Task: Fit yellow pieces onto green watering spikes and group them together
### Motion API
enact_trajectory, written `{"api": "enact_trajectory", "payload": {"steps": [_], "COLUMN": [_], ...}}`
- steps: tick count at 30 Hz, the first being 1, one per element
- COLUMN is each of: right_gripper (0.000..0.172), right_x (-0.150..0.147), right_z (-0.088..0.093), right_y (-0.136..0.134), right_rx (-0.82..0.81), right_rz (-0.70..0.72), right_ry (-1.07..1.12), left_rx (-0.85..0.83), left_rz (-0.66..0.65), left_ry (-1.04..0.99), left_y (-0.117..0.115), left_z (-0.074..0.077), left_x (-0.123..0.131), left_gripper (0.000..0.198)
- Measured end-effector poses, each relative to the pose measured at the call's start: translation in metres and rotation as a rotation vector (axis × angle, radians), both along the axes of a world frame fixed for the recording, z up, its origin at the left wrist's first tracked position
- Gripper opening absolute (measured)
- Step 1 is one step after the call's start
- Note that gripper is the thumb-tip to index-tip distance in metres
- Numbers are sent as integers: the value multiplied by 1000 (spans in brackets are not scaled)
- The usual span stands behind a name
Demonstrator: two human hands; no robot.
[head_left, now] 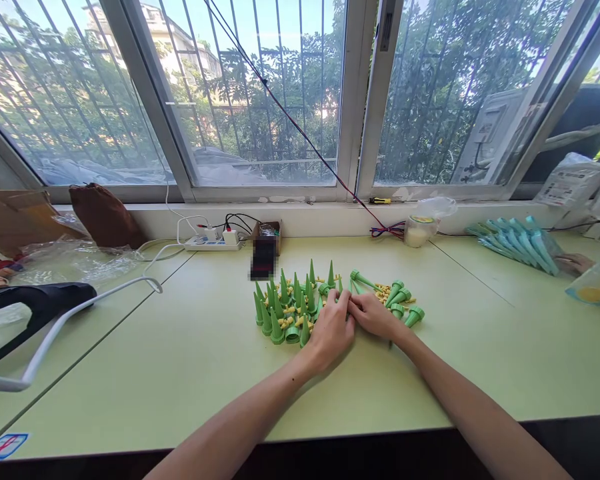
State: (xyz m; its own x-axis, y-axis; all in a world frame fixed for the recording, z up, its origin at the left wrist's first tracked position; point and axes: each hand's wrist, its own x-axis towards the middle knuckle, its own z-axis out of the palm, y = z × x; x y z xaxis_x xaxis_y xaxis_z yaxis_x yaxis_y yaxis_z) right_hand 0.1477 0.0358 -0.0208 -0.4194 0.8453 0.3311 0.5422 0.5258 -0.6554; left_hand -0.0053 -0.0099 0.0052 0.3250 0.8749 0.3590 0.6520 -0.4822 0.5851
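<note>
My left hand (333, 328) and my right hand (374, 314) meet at the middle of the table, fingers curled together in a pinch. Whatever lies between the fingertips is hidden behind them. Left of the hands stand several green plastic watering spikes (277, 331), cone tips up, with small yellow valve pieces (289, 310) among them. To the right, more green spikes (414, 316) lie on their sides, their ribbed caps showing. Yellow pieces (381, 291) are scattered just beyond my right hand.
On the pale green table (180, 387), a black and white curved stand (35, 363) is at left. Along the back are a power strip (213, 243), a small box (275, 233) and a jar (420, 231). Teal packets (520, 241) and another person's hand (574, 263) are at right.
</note>
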Motion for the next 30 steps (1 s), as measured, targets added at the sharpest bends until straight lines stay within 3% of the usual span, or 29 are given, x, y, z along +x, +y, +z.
{"api": "enact_trajectory", "payload": {"steps": [30], "right_gripper": [42], "right_x": [1], "right_z": [4], "right_y": [-3], "right_rx": [-24], "right_rz": [-6], "right_ry": [-51], "left_rx": [0], "left_rz": [-11], "left_ry": [43], "left_y": [1], "left_z": [2], "left_x": [0], "left_gripper": [25]}}
